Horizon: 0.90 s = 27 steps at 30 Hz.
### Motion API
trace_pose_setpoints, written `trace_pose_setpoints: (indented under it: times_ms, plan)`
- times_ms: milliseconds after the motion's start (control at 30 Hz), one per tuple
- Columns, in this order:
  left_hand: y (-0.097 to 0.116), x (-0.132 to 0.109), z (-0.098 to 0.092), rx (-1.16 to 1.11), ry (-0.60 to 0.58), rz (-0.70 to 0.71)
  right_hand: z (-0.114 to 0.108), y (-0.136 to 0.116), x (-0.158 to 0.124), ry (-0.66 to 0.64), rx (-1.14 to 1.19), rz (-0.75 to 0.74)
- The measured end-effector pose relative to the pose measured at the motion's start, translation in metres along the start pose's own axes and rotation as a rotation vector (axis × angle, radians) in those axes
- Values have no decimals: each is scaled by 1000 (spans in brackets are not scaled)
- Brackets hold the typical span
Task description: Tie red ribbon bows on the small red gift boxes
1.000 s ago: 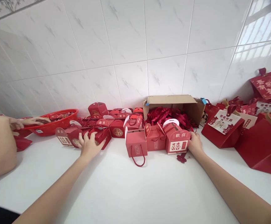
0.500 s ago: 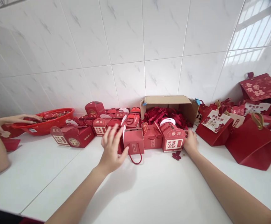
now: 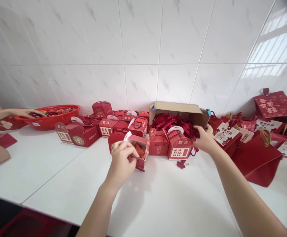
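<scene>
My left hand [image 3: 124,160] is closed on the near flap of a small red gift box [image 3: 145,153], which stands open with orange-red wrapped pieces inside. Right of it are a closed red box [image 3: 158,142] with a rope handle and a box with a white character panel [image 3: 180,152]. My right hand [image 3: 204,140] has its fingers apart, holding nothing, beside the cardboard carton [image 3: 178,107]. Dark red ribbons [image 3: 170,122] fill the carton. A dark red flower-shaped tag [image 3: 181,164] lies in front of the boxes.
More red boxes [image 3: 84,134] stand at centre left. Another person's hand [image 3: 31,113] reaches into a red basin [image 3: 51,123] at the far left. Large red bags [image 3: 257,158] crowd the right side, against the tiled wall [image 3: 140,82].
My left hand has closed on a box that was shut before, and that box now stands open. My right hand has lifted off the character-panel box toward the carton. The view has shifted slightly.
</scene>
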State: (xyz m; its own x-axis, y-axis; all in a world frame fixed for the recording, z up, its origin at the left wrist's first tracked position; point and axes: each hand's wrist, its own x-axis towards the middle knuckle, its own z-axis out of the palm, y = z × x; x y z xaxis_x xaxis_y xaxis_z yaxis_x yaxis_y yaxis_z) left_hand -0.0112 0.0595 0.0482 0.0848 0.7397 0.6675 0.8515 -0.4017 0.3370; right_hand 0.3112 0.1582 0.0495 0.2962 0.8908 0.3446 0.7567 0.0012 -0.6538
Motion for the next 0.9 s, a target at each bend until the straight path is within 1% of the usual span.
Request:
trace_pose_setpoints:
  times_ms: [67, 133, 167, 200, 267, 300, 367, 433, 533, 700, 800, 900]
  plan:
    - [8, -20, -9, -55, 42, 18, -16, -27, -18, 7, -17, -84]
    - [15, -39, -14, -149, 120, 62, -25, -58, -46, 19, 84, -308]
    - [18, -48, -14, -196, 154, 81, -25, -72, -62, -12, 159, -434]
    - [20, -55, -15, -234, 179, 99, -23, -85, -79, -66, 221, -526]
    - [22, -67, -13, -288, 210, 128, -14, -104, -108, -206, 264, -615]
    - [22, -72, -12, -307, 219, 142, -8, -110, -119, -278, 243, -622]
    - [21, -80, -8, -349, 235, 169, 2, -116, -133, -364, 203, -592]
    - [22, -87, -4, -391, 257, 181, 6, -117, -140, -371, 187, -571]
    - [26, -94, 3, -435, 302, 172, -2, -117, -146, -345, 168, -613]
    - [36, -99, 9, -440, 359, 230, -23, -122, -160, -512, -8, -724]
    - [39, -100, 12, -459, 361, 206, -27, -124, -164, -518, -104, -747]
    - [40, -101, 13, -482, 347, 197, -28, -121, -163, -493, -150, -755]
